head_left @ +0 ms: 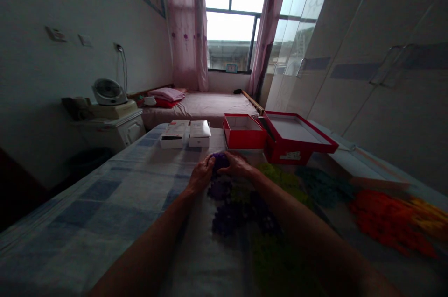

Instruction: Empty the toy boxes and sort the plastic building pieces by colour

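Observation:
Both my hands meet over a small purple piece (220, 161) on the checked cloth. My left hand (200, 175) grips it from the left with curled fingers, and my right hand (238, 165) pinches it from the right. Just below them lies a patch of joined purple pieces (231, 210), with green pieces (280, 178) beside and below it. Teal pieces (320, 185) lie further right, and a heap of orange and yellow pieces (392, 217) sits at the far right.
An open red box (244, 139) and its red lid (297, 147) stand behind the hands. Two white boxes (185, 134) sit to the left of them. Beyond are a bed (206, 103), a nightstand with a fan (109, 92), and a wardrobe (367, 54) on the right.

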Demonstrator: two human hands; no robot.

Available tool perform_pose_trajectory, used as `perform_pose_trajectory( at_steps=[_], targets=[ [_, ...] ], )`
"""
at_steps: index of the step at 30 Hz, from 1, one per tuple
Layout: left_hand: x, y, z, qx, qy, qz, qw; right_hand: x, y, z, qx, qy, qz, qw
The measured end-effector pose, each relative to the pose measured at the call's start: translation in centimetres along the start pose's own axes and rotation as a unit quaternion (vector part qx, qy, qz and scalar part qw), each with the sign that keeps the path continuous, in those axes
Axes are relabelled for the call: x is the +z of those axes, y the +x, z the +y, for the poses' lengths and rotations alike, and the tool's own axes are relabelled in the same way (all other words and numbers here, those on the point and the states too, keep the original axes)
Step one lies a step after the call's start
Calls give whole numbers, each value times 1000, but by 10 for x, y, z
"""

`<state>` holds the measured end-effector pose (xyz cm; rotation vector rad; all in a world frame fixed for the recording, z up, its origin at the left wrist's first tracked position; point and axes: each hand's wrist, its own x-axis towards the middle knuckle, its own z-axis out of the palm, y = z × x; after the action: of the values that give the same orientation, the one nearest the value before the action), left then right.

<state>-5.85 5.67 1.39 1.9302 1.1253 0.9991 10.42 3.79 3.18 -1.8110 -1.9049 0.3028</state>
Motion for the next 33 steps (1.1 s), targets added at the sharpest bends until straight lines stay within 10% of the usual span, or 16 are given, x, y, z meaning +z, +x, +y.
perform_pose_trajectory(
  at_steps=[33],
  targets=[
    [-4, 5, 0, -7, -86, 177, 980, 36, -1, -44, -111, 36, 24, 993]
  ],
)
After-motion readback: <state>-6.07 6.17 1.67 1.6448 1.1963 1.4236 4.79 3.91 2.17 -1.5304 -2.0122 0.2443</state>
